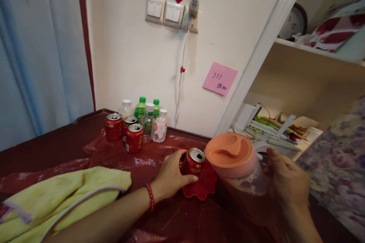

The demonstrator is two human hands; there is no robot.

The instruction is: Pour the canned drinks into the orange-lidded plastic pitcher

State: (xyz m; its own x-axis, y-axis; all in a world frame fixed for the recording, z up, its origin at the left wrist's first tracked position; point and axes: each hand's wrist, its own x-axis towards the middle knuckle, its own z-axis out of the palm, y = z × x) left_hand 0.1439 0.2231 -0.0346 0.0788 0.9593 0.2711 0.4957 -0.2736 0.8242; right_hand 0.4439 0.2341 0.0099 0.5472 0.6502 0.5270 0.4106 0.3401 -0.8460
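My left hand [173,172], with a red bead bracelet at its wrist, is wrapped round a red drink can [194,164] whose top is opened. Beneath the can a red wavy-edged dish [203,188] shows. On the right, my right hand [288,178] grips the handle of a clear pitcher [252,186] with an orange lid [230,150]. Foam and a brownish liquid show through the pitcher's wall. Its lid is close beside the can, and I cannot tell whether they touch.
Several red cans [134,138] and small plastic bottles [160,127] stand at the back left on a red plastic sheet [154,153]. A yellow towel [85,190] lies at front left. A white cord [179,91] hangs down the wall. Shelves [319,49] and floral cloth [336,171] are at right.
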